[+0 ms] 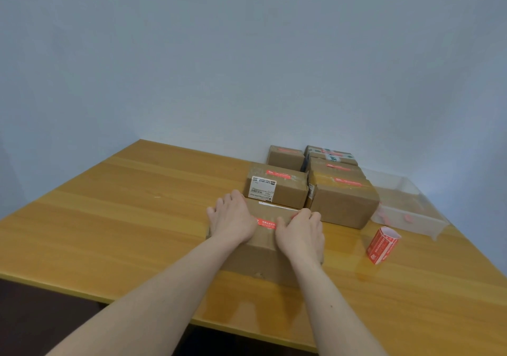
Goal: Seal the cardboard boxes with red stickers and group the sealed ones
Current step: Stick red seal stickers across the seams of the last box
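A cardboard box [258, 256] lies on the wooden table [123, 218] in front of me, with a red sticker [265, 223] across its top seam. My left hand [233, 218] lies flat on the box's top left, fingers spread and reaching over its far edge. On the top right my right hand [300, 230] presses down, its fingers bent over the far edge next to the sticker. Behind the box stand several cardboard boxes with red stickers, the nearest one [277, 189] bearing a white label, a larger one [343, 199] to its right.
A roll of red stickers [382, 245] stands upright on the table to the right of the box. A clear plastic tray [406, 204] with a few red pieces sits at the far right. A blue-grey wall rises behind the table.
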